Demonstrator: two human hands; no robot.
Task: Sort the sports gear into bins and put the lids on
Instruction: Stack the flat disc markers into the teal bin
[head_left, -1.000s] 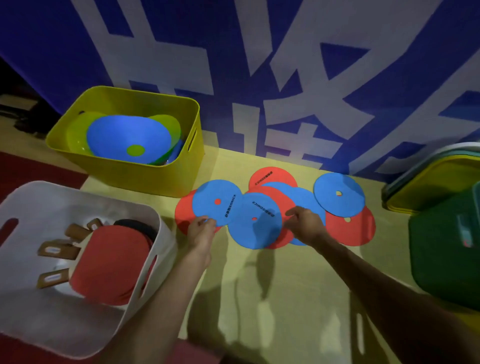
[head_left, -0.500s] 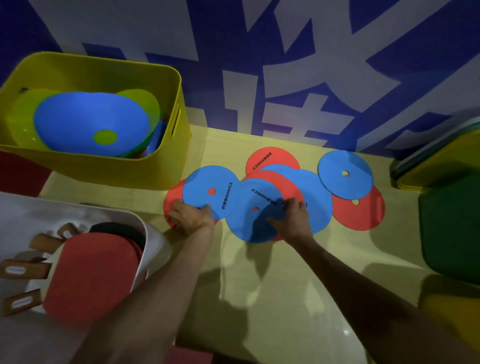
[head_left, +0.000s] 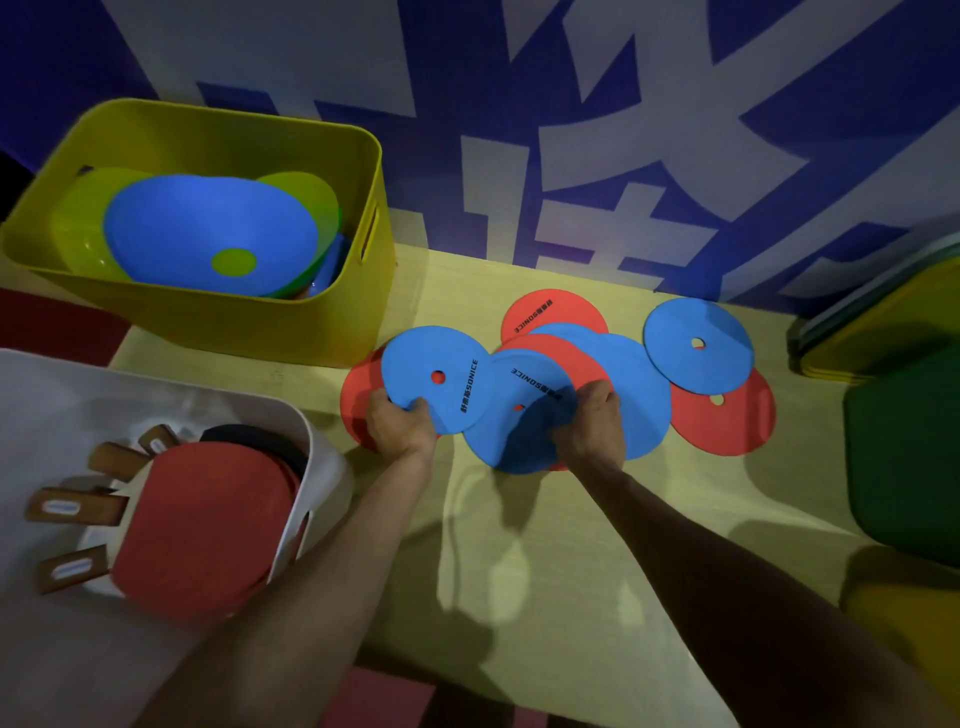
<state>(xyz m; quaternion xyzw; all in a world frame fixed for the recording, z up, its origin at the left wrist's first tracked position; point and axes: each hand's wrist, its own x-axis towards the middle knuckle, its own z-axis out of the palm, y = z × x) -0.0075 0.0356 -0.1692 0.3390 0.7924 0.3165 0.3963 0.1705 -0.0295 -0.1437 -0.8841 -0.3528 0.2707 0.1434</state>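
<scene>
- Sports gear on the tabletop (head_left: 519, 545) is a loose pile of flat blue and red discs, overlapping one another near the far edge, against the blue-and-white banner (head_left: 571, 130).
- Left hand (head_left: 400, 431) grips the near rim of a blue disc (head_left: 434, 379) with a small centre hole and black lettering; fingers are curled over its edge, and a red disc (head_left: 356, 405) lies under it.
- Right hand (head_left: 589, 426) is closed on the middle blue disc (head_left: 514, 415), thumb on top, with red and blue discs beneath.
- A further blue disc (head_left: 698, 343) lies apart toward the right, overlapping a red disc (head_left: 727, 421) nearer the front.
- Another red disc with lettering (head_left: 553, 314) sits at the back of the pile, partly covered.
- Yellow bin (head_left: 208, 322) stands at the far left corner, holding blue and green dish-shaped cones (head_left: 208, 228).
- White bin (head_left: 322, 467) sits at the near left, off the tabletop's left edge, holding table-tennis paddles (head_left: 202, 519) with red faces and wooden handles.
- Green bin (head_left: 904, 457) is at the right edge, with a stack of lids (head_left: 883, 322) behind it; no bin in view has a lid on.
</scene>
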